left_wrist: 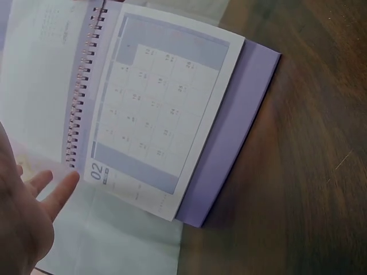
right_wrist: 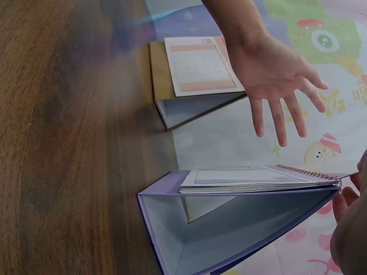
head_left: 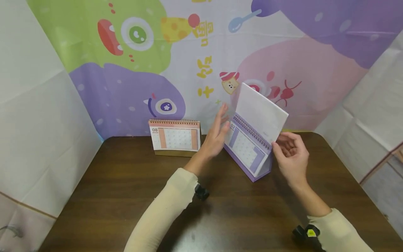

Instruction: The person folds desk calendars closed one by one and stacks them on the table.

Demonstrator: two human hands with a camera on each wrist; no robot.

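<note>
A purple desk calendar (head_left: 245, 148) showing 02 stands angled on the table, a white page (head_left: 261, 108) raised above its spiral binding (left_wrist: 80, 86). My right hand (head_left: 292, 157) is at the binding's right end, thumb and curled fingers pinching the calendar by the raised page's lower edge; only part of this hand (right_wrist: 350, 217) shows in the right wrist view. On the other side, my left hand (head_left: 217, 136) has its fingers extended beside the calendar's left edge. The right wrist view shows that left palm (right_wrist: 272, 69) with spread fingers and nothing held.
An orange desk calendar (head_left: 177, 138) showing 08 stands left of my left hand, near the back of the dark wooden table (head_left: 126, 196). Behind the table hangs a cartoon-printed cloth (head_left: 189, 70). White sheeting (head_left: 37, 105) lines the sides.
</note>
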